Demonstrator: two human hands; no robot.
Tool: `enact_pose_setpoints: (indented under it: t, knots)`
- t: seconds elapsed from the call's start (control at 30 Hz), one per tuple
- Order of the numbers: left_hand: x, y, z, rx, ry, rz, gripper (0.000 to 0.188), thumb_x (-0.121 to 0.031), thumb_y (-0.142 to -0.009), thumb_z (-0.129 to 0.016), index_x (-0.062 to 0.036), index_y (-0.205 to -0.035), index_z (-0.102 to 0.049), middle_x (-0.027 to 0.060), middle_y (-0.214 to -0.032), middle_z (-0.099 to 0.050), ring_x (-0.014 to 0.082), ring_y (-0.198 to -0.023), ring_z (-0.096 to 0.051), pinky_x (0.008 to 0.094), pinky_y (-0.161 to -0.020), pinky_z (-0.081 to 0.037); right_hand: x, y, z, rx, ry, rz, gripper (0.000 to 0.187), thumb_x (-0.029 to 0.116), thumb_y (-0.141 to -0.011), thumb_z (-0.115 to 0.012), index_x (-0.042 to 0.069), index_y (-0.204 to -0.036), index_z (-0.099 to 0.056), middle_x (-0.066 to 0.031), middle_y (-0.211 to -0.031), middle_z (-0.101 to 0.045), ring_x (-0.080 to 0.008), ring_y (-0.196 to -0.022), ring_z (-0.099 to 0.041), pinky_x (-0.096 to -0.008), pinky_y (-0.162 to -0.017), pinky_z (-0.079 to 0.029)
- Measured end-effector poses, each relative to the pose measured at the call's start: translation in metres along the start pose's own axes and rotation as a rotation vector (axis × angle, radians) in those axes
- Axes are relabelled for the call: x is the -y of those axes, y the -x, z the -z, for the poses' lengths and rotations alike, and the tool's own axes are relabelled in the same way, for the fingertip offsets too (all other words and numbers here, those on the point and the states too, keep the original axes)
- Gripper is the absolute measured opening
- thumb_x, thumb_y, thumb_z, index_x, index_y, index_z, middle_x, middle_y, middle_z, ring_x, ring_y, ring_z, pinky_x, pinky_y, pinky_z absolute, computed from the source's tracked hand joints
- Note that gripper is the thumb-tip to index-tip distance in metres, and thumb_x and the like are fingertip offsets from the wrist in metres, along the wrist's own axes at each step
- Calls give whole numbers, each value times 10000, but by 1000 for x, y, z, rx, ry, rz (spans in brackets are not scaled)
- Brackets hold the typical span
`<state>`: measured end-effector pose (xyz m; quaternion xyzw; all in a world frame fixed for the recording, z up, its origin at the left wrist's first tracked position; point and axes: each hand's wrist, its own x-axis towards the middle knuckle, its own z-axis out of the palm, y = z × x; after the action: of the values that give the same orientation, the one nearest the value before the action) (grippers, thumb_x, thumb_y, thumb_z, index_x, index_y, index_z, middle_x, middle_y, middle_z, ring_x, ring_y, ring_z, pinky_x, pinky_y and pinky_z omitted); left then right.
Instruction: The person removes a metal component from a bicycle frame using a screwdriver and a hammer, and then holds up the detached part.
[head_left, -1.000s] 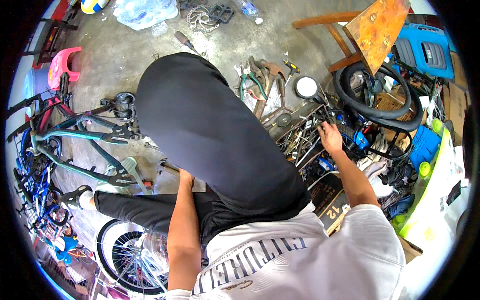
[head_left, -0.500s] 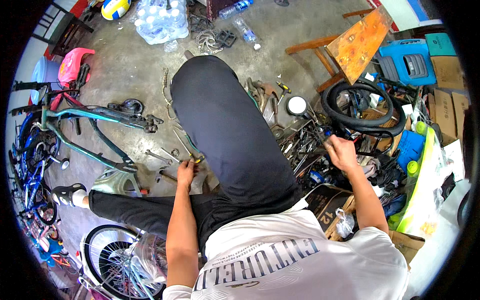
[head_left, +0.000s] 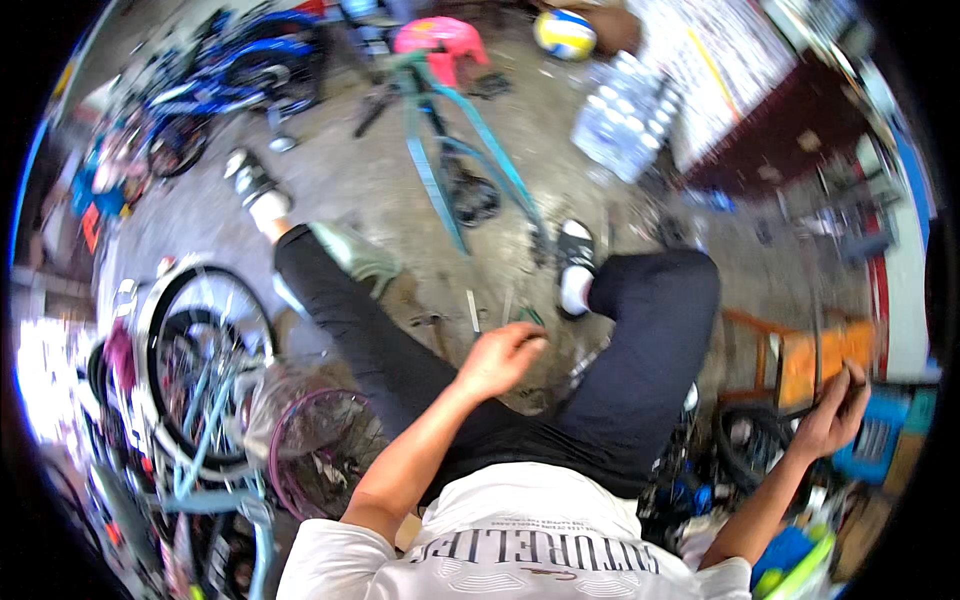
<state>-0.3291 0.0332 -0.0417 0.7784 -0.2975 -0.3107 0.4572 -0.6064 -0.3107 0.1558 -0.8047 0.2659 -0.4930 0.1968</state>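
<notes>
My right hand [head_left: 833, 412] is raised at the right, its fingers closed round a long thin dark metal rod [head_left: 818, 330] that points away from me. My left hand [head_left: 500, 362] hovers over the floor between my legs, fingers bent and blurred by motion; whether it holds anything does not show. Beyond it lie a thin pale tool [head_left: 473, 310] and a small green item [head_left: 531, 316]. A teal bicycle frame [head_left: 428, 165] stretches across the floor farther out.
A wheel with a white-rimmed tyre [head_left: 150, 370] and a purple rim [head_left: 283, 450] stand at the left. Black tyres [head_left: 735, 445] lie by a wooden stool [head_left: 825, 355] at the right. Bundled bottles [head_left: 625, 115], a ball [head_left: 565, 36] and a pink stool [head_left: 445, 45] are farther away.
My view has swung to the left. My right hand has come up from the pile of parts with the rod in it, and my left hand has left the tools on the floor.
</notes>
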Motion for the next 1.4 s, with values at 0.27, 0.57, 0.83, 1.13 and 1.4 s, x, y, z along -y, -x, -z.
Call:
enact_pose_setpoints:
  t: [0.27,0.57,0.83,1.13,1.4]
  knots:
    - [-117,43,90,-163,968,-394,1058,-796,-908,-499,-4,-1578,-291,223,-1487,-510,292,-1326,-548,437,-1114,-408,208,31,-190,364,-497,958,293,229,-671,-859,169,-905,-693,-15,-883,-622,-220,-836,-650,-396,-679,-586]
    - [-67,79,113,-778,1419,-113,283,-171,-1082,-513,-84,-1351,-510,-9,-752,-444,70,-493,-345,252,-465,-333,240,86,-246,636,-726,1104,280,363,-836,-761,166,-1025,-703,-9,-994,-627,-210,-988,-627,-410,-953,-519]
    - [-57,40,189,-924,915,35,251,-234,-1065,-575,-21,-1195,-604,-24,-677,-484,57,-436,-341,234,-388,-258,130,34,-436,708,-12,210,559,196,-895,-723,19,-1364,-477,-260,-1308,-518,-459,-1190,-562,-519,-958,-485]
    - [-58,-162,354,-898,386,-15,404,-279,-787,-875,-16,-1020,-674,48,-899,-671,141,-750,-595,326,-633,-484,117,55,-491,869,153,-16,280,183,-974,-592,50,-1196,-483,-271,-845,-710,-506,-821,-684,-613,-718,-516]
    - [-60,-242,350,-930,431,-5,497,-314,-772,-907,5,-1070,-671,64,-859,-697,123,-636,-589,286,-496,-399,111,49,-491,871,236,16,343,164,-972,-585,40,-1278,-490,-257,-837,-712,-483,-801,-694,-579,-694,-535]
